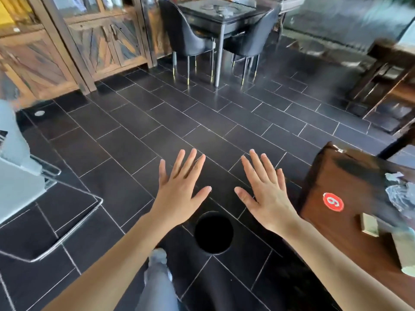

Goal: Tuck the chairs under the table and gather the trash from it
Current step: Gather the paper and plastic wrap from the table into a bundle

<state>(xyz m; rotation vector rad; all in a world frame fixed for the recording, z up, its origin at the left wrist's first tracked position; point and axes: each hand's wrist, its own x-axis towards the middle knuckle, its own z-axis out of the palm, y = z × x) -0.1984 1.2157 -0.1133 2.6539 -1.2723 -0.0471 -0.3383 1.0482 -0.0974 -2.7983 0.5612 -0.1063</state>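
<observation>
My left hand (pixel 179 185) and my right hand (pixel 265 189) are held out flat over the dark tiled floor, fingers spread, holding nothing. A brown wooden table (pixel 332 176) with a red round sticker (pixel 333 202) stands at the right, apart from my right hand. On it lie crumpled clear plastic trash (pixel 402 196), a scrap of paper (pixel 393 176) and a small box (pixel 369 224). A white chair (pixel 20 176) with a metal frame stands at the left edge. A wooden chair (pixel 386 70) is at the far right, partly cut off.
A round black bin (pixel 213 232) stands on the floor just below my hands. A black table (pixel 224 16) with two dark padded chairs (pixel 186 34) is at the back. Wooden cabinets (pixel 74 41) line the left wall. Open tiled floor lies in the middle.
</observation>
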